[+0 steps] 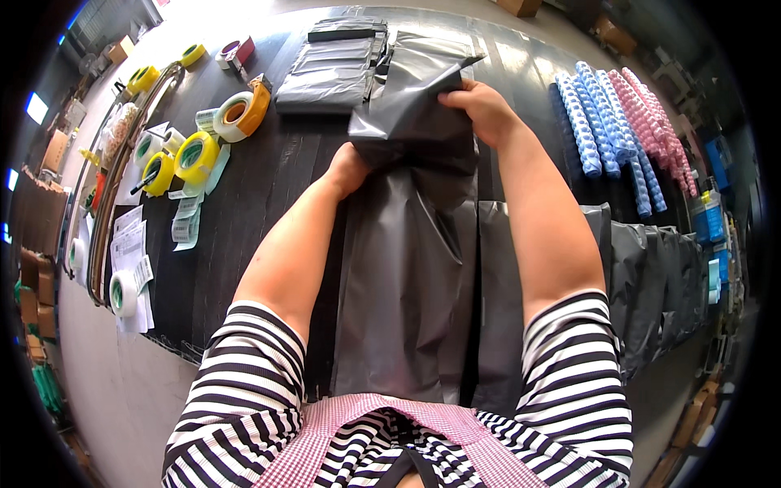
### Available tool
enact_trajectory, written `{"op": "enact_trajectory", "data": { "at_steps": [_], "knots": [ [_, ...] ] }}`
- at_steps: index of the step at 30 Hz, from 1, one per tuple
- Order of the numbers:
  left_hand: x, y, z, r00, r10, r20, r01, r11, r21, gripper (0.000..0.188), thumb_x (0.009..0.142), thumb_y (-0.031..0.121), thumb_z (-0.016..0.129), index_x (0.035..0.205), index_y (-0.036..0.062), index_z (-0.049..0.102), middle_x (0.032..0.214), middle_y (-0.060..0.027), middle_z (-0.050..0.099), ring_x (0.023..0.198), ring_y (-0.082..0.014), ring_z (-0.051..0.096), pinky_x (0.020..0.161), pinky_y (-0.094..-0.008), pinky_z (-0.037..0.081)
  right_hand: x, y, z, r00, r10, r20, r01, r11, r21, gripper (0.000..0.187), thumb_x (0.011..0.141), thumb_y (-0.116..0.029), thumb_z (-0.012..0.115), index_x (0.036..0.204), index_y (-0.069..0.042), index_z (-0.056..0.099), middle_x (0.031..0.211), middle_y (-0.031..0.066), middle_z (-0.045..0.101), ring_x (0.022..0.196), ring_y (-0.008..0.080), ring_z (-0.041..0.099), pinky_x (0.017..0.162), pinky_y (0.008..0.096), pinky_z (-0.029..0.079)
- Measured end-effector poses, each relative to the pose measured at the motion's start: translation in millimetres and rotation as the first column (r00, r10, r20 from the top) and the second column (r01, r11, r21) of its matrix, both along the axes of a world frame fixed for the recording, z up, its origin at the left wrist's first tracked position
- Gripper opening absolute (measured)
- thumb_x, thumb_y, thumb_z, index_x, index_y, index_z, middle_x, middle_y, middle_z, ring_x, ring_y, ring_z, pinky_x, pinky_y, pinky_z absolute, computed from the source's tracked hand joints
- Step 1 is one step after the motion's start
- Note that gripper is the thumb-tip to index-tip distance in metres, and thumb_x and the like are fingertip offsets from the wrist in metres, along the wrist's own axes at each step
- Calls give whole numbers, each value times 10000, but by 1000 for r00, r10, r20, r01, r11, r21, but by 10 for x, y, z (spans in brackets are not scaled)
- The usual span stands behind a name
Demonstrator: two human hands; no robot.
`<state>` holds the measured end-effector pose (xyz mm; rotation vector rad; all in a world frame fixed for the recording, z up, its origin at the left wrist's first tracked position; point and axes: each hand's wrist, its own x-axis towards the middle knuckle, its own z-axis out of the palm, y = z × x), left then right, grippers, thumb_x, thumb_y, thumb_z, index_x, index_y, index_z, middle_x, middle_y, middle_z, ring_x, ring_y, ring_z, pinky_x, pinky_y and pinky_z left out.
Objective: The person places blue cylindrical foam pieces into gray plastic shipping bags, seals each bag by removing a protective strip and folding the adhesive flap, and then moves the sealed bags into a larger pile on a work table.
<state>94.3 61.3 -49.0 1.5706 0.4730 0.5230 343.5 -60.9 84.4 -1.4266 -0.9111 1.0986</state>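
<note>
A large grey plastic mailing bag (399, 268) stretches from near my body toward the middle of the black table, its far end lifted and folded over. My left hand (351, 169) is closed on the bag's left edge, its fingertips partly hidden by the plastic. On the right and a little farther off, my right hand (482, 112) pinches the raised top edge between thumb and fingers. Just beyond my hands lies a stack of folded grey bags (325, 79), next to more flat grey bags (419, 47) partly covered by the lifted plastic.
Tape rolls, including a yellow one (197, 157), and an orange tape dispenser (259, 104) stand at the left beside label strips (186, 221) and papers (128, 244). Blue-and-white bumpy rolls (598, 122) and pink ones (651, 118) lie far right. Several grey bags (639, 272) overlap at the near right.
</note>
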Motion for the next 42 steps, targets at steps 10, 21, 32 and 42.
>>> {"op": "enact_trajectory", "data": {
  "at_steps": [10, 21, 32, 42],
  "knots": [
    [-351, 33, 139, 985, 99, -143, -142, 932, -332, 258, 974, 113, 698, 1205, 29, 624, 1088, -63, 687, 910, -138, 676, 793, -277, 563, -1350, -1714, 35, 66, 462, 884, -414, 819, -397, 175, 832, -35, 602, 897, -159, 706, 1492, 71, 575, 1517, 262, 352, 1278, 562, 72],
    [-1821, -1653, 518, 972, 133, -195, -190, 931, -312, 502, 987, 285, 712, 1378, 38, 516, 1108, -69, 648, 971, -142, 614, 816, -288, 502, -3071, -3248, -735, 807, -575, 133, 571, 818, 71, 563, 914, -15, 671, 1457, -108, 555, 1549, 138, 446, 1355, 261, 507, 1052, 366, 479],
    [-2755, -2462, 696, 943, 18, -332, -74, 984, -159, 920, 861, 4, 773, 1607, 113, 247, 1070, -92, 592, 898, -141, 634, 836, -291, 558, -3425, -3557, -678, 837, -538, 96, 547, 823, -153, 621, 885, -10, 731, 1471, -119, 557, 1157, 99, 607, 871, 100, 567, 859, 269, 508],
    [-2843, -2787, 714, 968, 248, -49, -91, 525, 846, 655, 792, 133, 849, 1388, 163, 579, 1172, -88, 584, 1025, -262, 586, 951, -413, 485, -3583, -3897, -720, 769, -625, 131, 639, 747, -184, 468, 943, -31, 687, 1395, -18, 566, 980, 52, 678, 911, 120, 621, 839, 263, 512]
  ]
}}
